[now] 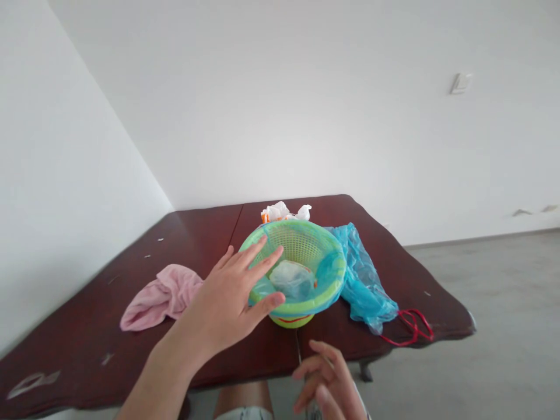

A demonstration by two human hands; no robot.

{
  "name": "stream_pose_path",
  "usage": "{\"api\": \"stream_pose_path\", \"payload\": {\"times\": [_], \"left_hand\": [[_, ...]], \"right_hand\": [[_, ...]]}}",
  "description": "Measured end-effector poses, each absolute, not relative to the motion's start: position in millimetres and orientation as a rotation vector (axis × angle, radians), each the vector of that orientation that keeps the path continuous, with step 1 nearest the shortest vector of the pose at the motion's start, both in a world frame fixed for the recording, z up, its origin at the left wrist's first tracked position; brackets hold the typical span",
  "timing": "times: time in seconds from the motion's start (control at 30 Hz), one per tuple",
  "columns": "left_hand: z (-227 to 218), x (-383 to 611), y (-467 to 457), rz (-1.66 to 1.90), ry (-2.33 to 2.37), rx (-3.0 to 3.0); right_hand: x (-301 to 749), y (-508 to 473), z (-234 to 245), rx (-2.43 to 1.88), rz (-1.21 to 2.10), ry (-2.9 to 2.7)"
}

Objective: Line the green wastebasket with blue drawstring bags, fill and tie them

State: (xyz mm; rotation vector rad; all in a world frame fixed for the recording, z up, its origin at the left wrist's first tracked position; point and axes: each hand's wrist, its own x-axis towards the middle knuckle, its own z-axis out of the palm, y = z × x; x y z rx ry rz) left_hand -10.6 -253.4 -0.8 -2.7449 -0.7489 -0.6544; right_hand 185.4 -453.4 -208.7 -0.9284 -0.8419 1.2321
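Note:
A green mesh basket (294,240) stands on the dark red wooden table (258,356), with a thin blue plastic bag lining it and folded over its rim. Inside lies a crumpled whitish plastic bag (292,279). My left hand (234,297) is spread over the basket's left side, fingers apart, holding nothing; whether it touches the rim I cannot tell. Below the table's front edge, my right hand (326,382) is raised with its fingers loosely bent and apart, with nothing seen in it.
A pink cloth (161,296) lies crumpled left of the basket. To the right, a blue plastic bag (365,283) with red drawstrings (411,328) spreads toward the table edge. Behind the basket sits a white and orange plastic bag (277,212), near the white wall (280,116).

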Motion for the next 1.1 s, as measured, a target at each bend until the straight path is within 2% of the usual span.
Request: {"api": "stream_pose_path", "payload": {"times": [0.13, 0.2, 0.27, 0.3, 0.43, 0.53, 0.83, 1.1], "left_hand": [[-0.8, -23.0, -270.9, -0.715, -0.585, -2.904], [-21.9, -30.1, -280.5, -1.065, -0.601, -2.789], [-56.7, -36.2, -289.0, -1.552, -0.590, -2.546], [-76.1, -37.9, -292.7, -1.685, -0.585, -2.442], [-134.2, -31.9, -302.1, -1.479, -0.783, -2.329], [-144.2, -19.3, -301.0, -1.463, -0.912, -2.252], [-129.7, -5.3, -291.9, -1.554, -0.811, -2.410], [-139.7, 0.8, -289.8, -1.404, -0.737, -2.557]], "right_hand": [[230.2, -454.9, -192.2, -1.076, 0.909, -0.887], [238.9, -447.1, -184.0, -1.104, 0.739, -0.908], [242.8, -435.7, -178.0, -1.109, 0.572, -0.962], [244.5, -429.8, -175.8, -1.132, 0.467, -1.005], [256.3, -411.0, -165.7, -1.265, -0.137, -1.400], [265.0, -400.4, -152.3, -1.256, -0.430, -1.644], [269.5, -374.4, -134.1, -1.274, -0.632, -1.798], [281.0, -363.2, -124.5, -1.190, -0.689, -1.916]]}}
